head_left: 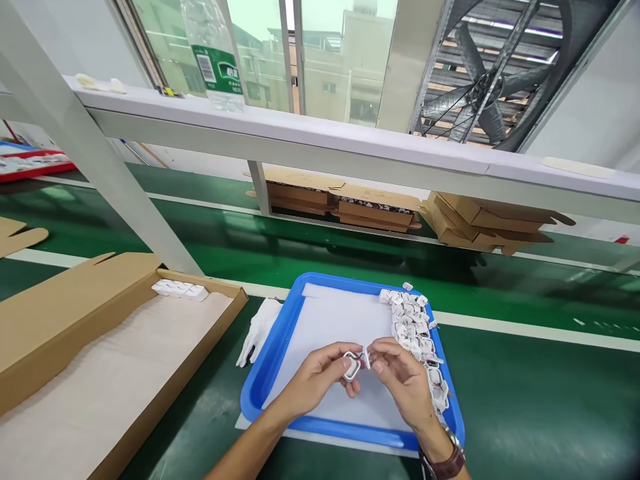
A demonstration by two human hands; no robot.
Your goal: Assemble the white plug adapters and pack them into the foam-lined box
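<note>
Over the blue tray [249, 393] both hands are raised. My left hand [320, 375] pinches a small white rounded-square part with a grey face [351, 368]. A thin white piece [367, 357], seen nearly edge-on, is between the fingertips of my right hand [403, 377]. Thin dark wire seems to run between the two parts; its ends are hidden by fingers. Along the tray's right side lies a heap of similar small white parts [411, 321], some with reddish wires showing. White paper [345, 313] lines the tray.
Left of the tray are a white glove [260, 330] and an open cardboard box [165, 393] with a short row of white parts [180, 289] in its far corner. A slanting metal post [100, 147] and a ledge bearing a plastic bottle [217, 73] stand beyond. More cardboard boxes [380, 212] lie behind.
</note>
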